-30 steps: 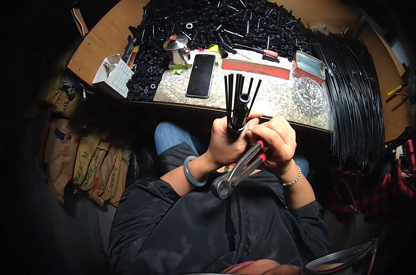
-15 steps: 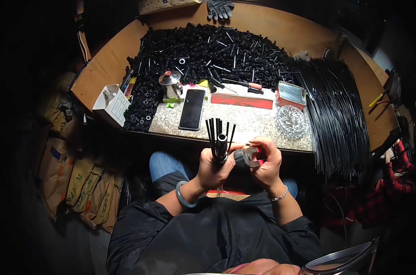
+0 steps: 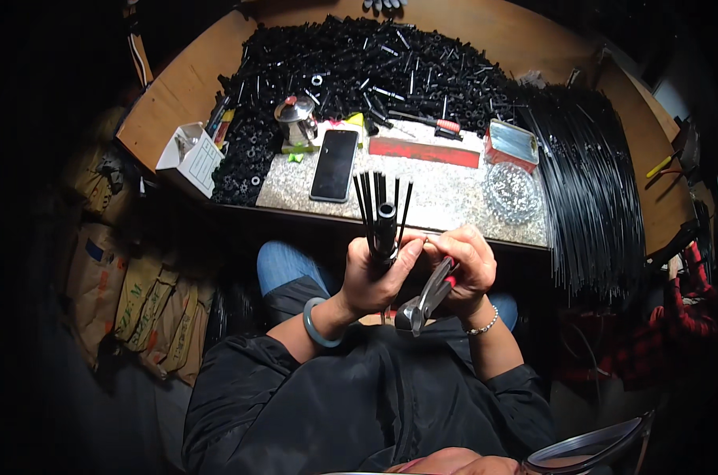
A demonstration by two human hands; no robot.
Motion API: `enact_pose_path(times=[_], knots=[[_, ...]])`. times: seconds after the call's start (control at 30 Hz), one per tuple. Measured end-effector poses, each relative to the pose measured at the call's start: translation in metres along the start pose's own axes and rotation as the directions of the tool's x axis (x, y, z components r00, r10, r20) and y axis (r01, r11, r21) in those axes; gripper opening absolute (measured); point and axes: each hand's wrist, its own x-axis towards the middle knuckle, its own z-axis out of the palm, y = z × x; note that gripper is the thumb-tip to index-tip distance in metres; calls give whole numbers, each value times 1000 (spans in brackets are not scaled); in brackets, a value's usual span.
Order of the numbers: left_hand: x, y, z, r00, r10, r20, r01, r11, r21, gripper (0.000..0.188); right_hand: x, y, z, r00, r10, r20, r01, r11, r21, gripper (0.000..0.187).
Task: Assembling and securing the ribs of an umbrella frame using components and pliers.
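Note:
My left hand (image 3: 365, 277) is wrapped round a hollow black tube (image 3: 386, 226) with several thin black rods (image 3: 407, 207) standing up around it, like the ribs and shaft of an umbrella frame. The tube's open end points up and away from me. In my right hand (image 3: 473, 265) are pliers (image 3: 431, 295) with red-and-black grips, their metal head hanging down toward my lap. The right thumb and forefinger pinch together close to my left fingertips, at something too small to make out. Both hands are just in front of the table edge.
A phone (image 3: 334, 166), a lidded metal pot (image 3: 296, 120), a red bar (image 3: 424, 152), a red tin (image 3: 511, 146) and a glass dish (image 3: 511, 192) of small parts stand on the worktop. Black tubular parts (image 3: 351, 71) are heaped behind; long black rods (image 3: 592, 190) lie right.
The pliers have swung from pointing toward my left hand to hanging downward. My right fingers have moved in beside the left fingertips. The view has shifted slightly.

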Motion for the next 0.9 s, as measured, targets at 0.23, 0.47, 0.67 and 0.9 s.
enact_pose_path(times=[0.23, 0.47, 0.67, 0.9], knots=[[3, 4, -3, 999, -33, 2, 33, 998, 58, 15, -2, -8, 12, 999, -27, 29, 25, 998, 64, 19], [1, -9, -7, 995, 98, 30, -100, 992, 78, 25, 1, -9, 20, 996, -77, 42, 73, 994, 82, 23], [0, -7, -9, 997, 59, 54, -60, 998, 23, 31, -2, -5, 25, 994, -102, 25, 99, 991, 87, 25], [0, -11, -8, 996, 81, 37, -83, 996, 35, 33, -1, -5, 27, 996, -88, 11, 87, 993, 81, 26]])
